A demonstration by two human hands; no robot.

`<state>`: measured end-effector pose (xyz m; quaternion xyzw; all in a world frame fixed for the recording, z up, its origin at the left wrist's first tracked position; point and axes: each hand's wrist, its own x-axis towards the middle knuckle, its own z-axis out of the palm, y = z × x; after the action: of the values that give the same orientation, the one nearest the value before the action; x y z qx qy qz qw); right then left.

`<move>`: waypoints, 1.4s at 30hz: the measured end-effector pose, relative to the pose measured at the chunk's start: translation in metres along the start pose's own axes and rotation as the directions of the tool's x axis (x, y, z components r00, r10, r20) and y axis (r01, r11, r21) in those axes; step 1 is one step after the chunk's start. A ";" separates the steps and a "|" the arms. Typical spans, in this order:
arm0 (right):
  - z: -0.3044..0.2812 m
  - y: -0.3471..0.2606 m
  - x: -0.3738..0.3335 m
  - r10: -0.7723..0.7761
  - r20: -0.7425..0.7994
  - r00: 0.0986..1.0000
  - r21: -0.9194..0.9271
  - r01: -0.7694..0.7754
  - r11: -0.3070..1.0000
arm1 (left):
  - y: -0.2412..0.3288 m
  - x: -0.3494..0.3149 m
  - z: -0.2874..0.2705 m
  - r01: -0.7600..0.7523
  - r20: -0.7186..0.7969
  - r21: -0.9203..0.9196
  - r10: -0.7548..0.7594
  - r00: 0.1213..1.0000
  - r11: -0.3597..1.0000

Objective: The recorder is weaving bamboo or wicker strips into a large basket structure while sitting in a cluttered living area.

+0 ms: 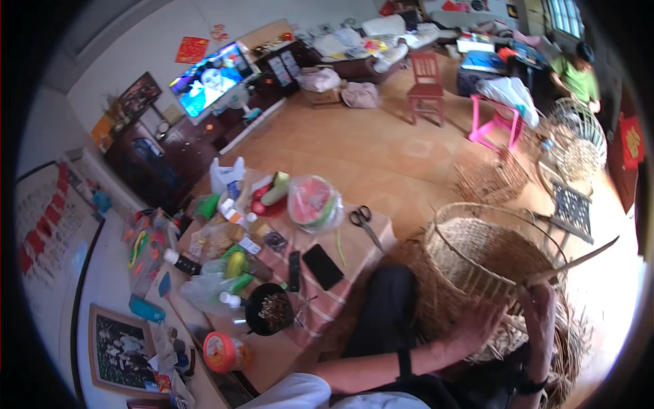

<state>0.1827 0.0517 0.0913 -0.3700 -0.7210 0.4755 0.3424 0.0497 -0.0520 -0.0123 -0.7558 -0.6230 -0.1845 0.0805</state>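
A large round woven basket [481, 249] with a thin hoop around its top stands in front of me at the lower right. My right hand [538, 305] is closed at its near rim. A long tan strip [579, 262], pointed at its free end, sticks out from the top of that hand toward the upper right. My left hand [473, 330] rests against the near side of the basket, fingers stretched out toward the right hand; its fingertips are partly blurred. Loose straw-like strands [572, 341] spread below and beside the basket.
Left of my knee, a table [320, 300] carries scissors [366, 225], a black phone [323, 266], a bagged watermelon [313, 203] and a dark pan [269, 309]. A folding stool [572, 210] stands beyond the basket. Another person [578, 75] sits at the far right among wicker frames.
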 end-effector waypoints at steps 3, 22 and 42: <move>0.003 -0.021 -0.002 -0.070 -0.052 0.996 -0.225 0.057 0.973 | 0.006 0.004 -0.010 0.016 0.098 0.197 -0.036 0.995 0.980; 0.022 0.011 -0.036 -0.373 0.061 0.926 -0.713 0.302 0.633 | 0.001 0.026 0.020 0.158 0.246 -0.033 -0.146 0.958 0.987; 0.022 0.071 -0.041 -0.036 -0.262 0.965 -0.242 -0.030 0.970 | -0.029 0.016 0.021 -0.005 -0.005 -0.520 0.002 1.000 0.854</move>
<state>0.1990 0.0269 0.0120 -0.4681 -0.7223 0.3294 0.3881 0.0277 -0.0237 -0.0281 -0.7502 -0.5485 -0.3475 -0.1247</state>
